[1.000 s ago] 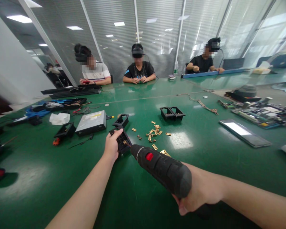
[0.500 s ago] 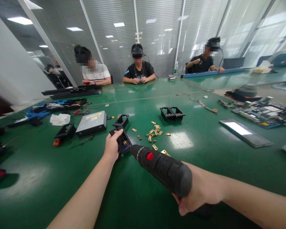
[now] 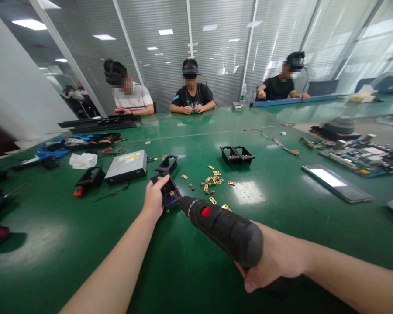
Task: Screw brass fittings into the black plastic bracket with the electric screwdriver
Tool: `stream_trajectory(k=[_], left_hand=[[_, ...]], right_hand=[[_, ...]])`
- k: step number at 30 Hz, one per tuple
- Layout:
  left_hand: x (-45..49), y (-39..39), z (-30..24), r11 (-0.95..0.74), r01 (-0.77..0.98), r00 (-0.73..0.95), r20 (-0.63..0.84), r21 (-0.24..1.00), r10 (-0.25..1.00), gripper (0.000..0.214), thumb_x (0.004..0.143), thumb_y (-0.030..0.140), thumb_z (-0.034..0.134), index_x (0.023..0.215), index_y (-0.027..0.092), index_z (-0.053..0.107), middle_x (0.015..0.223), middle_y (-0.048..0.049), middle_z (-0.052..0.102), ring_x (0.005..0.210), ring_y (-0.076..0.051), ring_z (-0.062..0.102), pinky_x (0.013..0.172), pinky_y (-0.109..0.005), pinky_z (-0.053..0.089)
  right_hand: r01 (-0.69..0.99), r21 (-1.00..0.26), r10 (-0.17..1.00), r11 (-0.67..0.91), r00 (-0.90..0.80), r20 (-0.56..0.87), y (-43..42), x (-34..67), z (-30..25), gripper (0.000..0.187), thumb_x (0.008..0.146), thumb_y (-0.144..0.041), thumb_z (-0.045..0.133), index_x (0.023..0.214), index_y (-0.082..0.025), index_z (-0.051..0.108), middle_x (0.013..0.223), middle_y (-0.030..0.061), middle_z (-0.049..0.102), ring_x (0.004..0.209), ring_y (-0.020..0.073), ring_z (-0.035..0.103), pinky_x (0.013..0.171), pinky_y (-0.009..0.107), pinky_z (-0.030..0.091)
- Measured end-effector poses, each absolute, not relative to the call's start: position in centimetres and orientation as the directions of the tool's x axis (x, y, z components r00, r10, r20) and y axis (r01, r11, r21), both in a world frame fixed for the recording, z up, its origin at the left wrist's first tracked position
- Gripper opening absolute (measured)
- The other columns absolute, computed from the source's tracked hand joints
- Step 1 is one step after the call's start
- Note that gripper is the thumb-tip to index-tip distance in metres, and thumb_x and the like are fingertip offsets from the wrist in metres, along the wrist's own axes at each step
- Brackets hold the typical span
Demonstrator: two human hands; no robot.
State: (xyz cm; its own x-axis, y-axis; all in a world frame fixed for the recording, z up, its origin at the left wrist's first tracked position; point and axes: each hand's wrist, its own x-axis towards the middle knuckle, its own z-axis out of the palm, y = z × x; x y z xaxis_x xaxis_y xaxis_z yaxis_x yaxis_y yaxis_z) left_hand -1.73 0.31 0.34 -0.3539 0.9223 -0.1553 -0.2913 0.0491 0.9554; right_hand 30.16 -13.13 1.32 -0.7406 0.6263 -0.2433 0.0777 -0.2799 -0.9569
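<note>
My left hand [image 3: 155, 197] grips a black plastic frame [image 3: 168, 185] by its left side, tilted above the green table. A small brass piece [image 3: 172, 193] shows inside it. Wrapped round the handle of a black cordless drill [image 3: 221, 226] with a red switch is my right hand [image 3: 265, 257]. The drill's nose points left at the frame, its tip at or very near the brass piece; whether they touch I cannot tell. Brass plates [image 3: 216, 179] and small screws [image 3: 191, 186] lie scattered just beyond the drill.
Beyond my left hand lie another black frame [image 3: 167, 163] and a silver disc drive [image 3: 126, 165]. A double black frame [image 3: 237, 155] stands past the brass plates. On the right are a phone [image 3: 337, 182] and a circuit board [image 3: 367, 152]. Three people sit across the table.
Both hands, the frame and the drill hold almost the same pose. The view has shifted slightly. Across the table, the right-hand person's raised hand has come down.
</note>
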Motion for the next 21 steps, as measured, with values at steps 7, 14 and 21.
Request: stream_trajectory(k=[7,14,21], left_hand=[[-2.02,0.58,-0.02,0.041,-0.277,-0.35,-0.14,0.96,0.926,0.043,0.075,0.042,0.102,0.097,0.025,0.069,0.083,-0.0065,0.082,0.072,-0.029,0.081,0.065,-0.039,0.07],[-2.02,0.56,-0.07,0.037,-0.287,-0.345,-0.139,0.957,0.928,0.044,0.075,0.042,0.102,0.096,0.025,0.067,0.083,-0.0057,0.082,0.071,-0.028,0.081,0.063,-0.038,0.069],[-2.0,0.43,0.0,0.042,-0.275,-0.331,-0.135,0.961,0.934,0.045,0.076,0.044,0.103,0.101,0.025,0.07,0.084,-0.006,0.082,0.076,-0.032,0.084,0.067,-0.041,0.071]], right_hand=[[0.072,-0.957,0.615,-0.281,-0.752,-0.237,-12.99,30.22,0.78,0.068,0.05,-0.017,0.122,0.103,-0.022,0.081,0.078,-0.0075,0.085,0.055,0.0125,0.068,0.052,0.021,0.053],[0.08,-0.964,0.601,-0.253,-0.768,-0.221,-12.95,30.29,0.64,0.067,0.054,-0.024,0.124,0.103,-0.023,0.079,0.081,-0.0077,0.084,0.056,0.0117,0.066,0.056,0.024,0.054],[0.076,-0.962,0.603,-0.261,-0.766,-0.224,-12.87,30.21,1.0,0.066,0.053,-0.021,0.122,0.104,-0.023,0.08,0.08,-0.0078,0.084,0.055,0.0125,0.066,0.057,0.025,0.055]])
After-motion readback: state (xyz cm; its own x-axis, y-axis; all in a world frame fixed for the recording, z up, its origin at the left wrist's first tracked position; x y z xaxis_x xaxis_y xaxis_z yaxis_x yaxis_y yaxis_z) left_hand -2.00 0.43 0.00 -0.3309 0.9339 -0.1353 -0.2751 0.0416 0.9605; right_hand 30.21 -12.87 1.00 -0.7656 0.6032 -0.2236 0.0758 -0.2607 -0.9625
